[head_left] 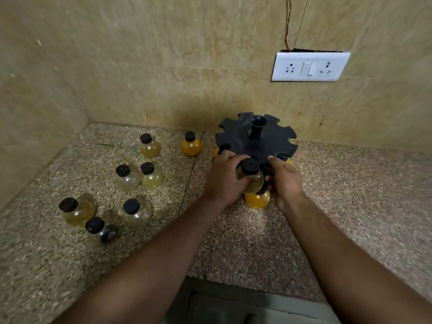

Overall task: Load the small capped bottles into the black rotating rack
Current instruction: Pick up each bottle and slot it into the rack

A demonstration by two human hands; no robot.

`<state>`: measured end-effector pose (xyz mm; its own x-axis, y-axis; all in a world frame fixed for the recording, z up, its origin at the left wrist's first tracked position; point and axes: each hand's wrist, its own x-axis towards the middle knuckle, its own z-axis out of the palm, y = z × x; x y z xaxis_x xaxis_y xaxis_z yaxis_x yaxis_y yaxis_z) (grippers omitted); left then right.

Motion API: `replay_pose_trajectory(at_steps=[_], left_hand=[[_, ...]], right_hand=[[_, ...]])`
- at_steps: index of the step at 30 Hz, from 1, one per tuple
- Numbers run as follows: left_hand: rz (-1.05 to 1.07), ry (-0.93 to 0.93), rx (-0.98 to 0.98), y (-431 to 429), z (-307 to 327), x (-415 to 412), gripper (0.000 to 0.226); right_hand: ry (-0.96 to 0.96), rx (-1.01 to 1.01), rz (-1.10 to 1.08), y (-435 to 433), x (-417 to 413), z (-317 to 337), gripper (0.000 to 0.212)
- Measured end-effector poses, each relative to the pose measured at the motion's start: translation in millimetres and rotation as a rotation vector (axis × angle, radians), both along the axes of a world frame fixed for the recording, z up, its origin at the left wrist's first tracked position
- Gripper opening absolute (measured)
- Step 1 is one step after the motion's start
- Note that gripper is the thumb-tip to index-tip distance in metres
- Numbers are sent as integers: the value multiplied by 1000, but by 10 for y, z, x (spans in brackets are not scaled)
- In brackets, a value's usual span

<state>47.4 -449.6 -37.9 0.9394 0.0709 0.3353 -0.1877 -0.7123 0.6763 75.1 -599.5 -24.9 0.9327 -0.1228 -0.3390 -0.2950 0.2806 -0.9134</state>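
— Seven bottles wait loose on the counter (350, 206), left of the rack (254, 142). Where am I?

— Mid-load: your left hand (222, 181) is wrapped around a pale bottle (251, 177) at the rack's near edge, and your right hand (284, 181) is curled on the rim, fingers partly hidden.

— Next?

— Probably slide the neck into a slot.

— Room?

— Wall (187, 54) stands close behind; an orange bottle (257, 199) sits just below. Open counter lies to the right.
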Motion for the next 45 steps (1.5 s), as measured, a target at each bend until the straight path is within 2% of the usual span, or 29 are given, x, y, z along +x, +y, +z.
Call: replay_pose_trajectory(at_steps=[4, 11, 15, 20, 24, 28, 31, 34, 36, 41, 45], left_hand=[[11, 2, 48, -11, 23, 102, 60], [97, 25, 159, -121, 2, 175, 55], [142, 59, 72, -135, -88, 173, 52], [220, 15, -45, -126, -128, 78, 54], [389, 41, -239, 18, -187, 11, 51], [489, 134, -367, 283, -405, -156, 40], [611, 207, -478, 515, -674, -378, 43], [751, 280, -614, 682, -913, -648, 44], [848, 300, -682, 810, -1040, -859, 42], [1001, 282, -744, 1127, -1225, -1266, 40], [1073, 291, -765, 1339, -1251, -1428, 66]], right_hand=[[39, 24, 54, 1, 32, 43, 11], [5, 0, 129, -8, 62, -25, 16], [1, 0, 143, 30, 28, -77, 15], [-23, 1, 101, 181, -112, -17, 20], [-90, -254, 156, 360, -256, -187, 33], [-140, -429, 304, 608, -390, -489, 30], [-183, -631, 468, 825, -491, -709, 25], [-174, -701, 619, 1017, -602, -841, 15], [-154, -770, 733, 1201, -706, -909, 16], [-178, -987, 869, 1675, -921, -1127, 43], [-220, -1227, 1004, 1983, -1015, -1222, 68]])
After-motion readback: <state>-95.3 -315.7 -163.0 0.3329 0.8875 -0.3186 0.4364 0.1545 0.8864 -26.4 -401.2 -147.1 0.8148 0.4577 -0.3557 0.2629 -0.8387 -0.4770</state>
